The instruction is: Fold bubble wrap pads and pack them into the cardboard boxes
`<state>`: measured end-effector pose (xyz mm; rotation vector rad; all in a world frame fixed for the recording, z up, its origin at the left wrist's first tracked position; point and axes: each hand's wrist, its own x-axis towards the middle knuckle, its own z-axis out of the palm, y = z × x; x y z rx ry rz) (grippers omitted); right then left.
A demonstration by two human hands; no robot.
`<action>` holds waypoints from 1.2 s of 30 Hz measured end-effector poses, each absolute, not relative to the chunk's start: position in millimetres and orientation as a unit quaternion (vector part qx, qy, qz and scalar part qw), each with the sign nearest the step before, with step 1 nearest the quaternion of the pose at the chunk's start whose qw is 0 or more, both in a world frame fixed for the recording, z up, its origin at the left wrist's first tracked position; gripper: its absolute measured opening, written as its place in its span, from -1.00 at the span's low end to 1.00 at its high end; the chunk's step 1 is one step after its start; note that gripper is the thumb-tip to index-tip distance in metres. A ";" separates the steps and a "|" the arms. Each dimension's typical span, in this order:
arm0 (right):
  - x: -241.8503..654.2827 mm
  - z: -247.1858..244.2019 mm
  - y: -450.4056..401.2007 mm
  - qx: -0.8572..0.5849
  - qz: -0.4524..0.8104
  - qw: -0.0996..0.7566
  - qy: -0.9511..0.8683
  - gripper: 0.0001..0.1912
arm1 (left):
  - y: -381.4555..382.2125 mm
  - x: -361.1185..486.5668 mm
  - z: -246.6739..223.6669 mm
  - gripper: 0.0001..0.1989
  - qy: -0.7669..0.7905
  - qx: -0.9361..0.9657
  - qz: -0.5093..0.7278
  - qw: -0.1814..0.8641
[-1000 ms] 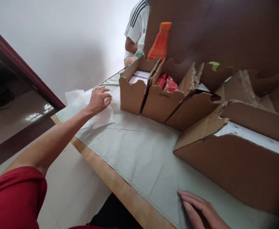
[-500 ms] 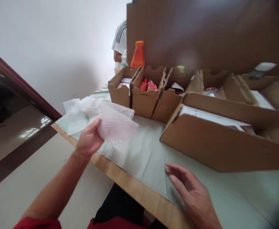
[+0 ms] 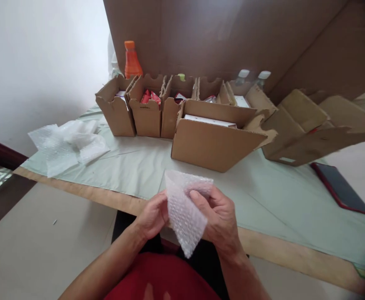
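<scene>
Bubble wrap that half a second ago was out over the left of the table, in one hand, has been brought in front of the person's red shirt (image 3: 166, 277), and both hands are now at it. That sheet (image 3: 187, 216) stands up between them just over the near edge of the surface (image 3: 294, 248), one corner pointing down past the edge. Right hand (image 3: 224, 216) grasps it, thumb pressed on the front; left hand (image 3: 152, 214) touches its left side, but the fingers go behind the plastic and I cannot tell whether they pinch.

Open room lies ahead and to the right: bare pale green cloth (image 3: 263, 200) running from the hands to a flat dark slab (image 3: 341, 187) with a red rim. Straight ahead, the smooth wall of a long cardboard bin (image 3: 213, 143) closes things off, near the sheet but apart. Behind it runs a row of narrower bins (image 3: 149, 118), their rims scalloped, some torn and fuzzy. Far left, more bubble wrap (image 3: 57, 146) lies crumpled, clear and pebbled, near the border where the cloth gives way to a tan, woody strip.
</scene>
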<state>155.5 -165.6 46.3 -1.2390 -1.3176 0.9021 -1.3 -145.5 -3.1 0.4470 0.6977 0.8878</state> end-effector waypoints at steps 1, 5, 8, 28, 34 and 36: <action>158.4 50.5 -172.2 -0.533 0.323 0.531 -0.574 -0.83 | -152.3 1.3 -3.7 -0.72 0.334 0.222 0.402 0.823; 174.8 67.2 -195.4 -0.572 0.112 0.495 -0.645 -0.88 | -173.3 -3.1 -4.7 -0.64 0.299 0.209 0.377 0.852; 188.3 72.0 -205.5 -0.587 0.074 0.499 -0.633 -0.91 | -181.2 -18.5 -3.9 -0.34 0.215 0.168 0.356 0.894; 243.1 28.5 -210.3 -0.692 0.109 0.493 -0.516 -0.74 | -141.9 -24.7 4.2 -0.64 0.470 0.465 0.442 0.606; 250.1 -16.1 -172.7 -0.722 0.103 0.436 -0.527 -0.54 | -110.9 -45.7 -18.3 -0.32 0.582 0.616 0.401 0.349; 258.0 -25.6 -167.1 -0.728 0.053 0.418 -0.541 -0.47 | -107.9 -51.2 -21.8 -0.31 0.599 0.659 0.383 0.246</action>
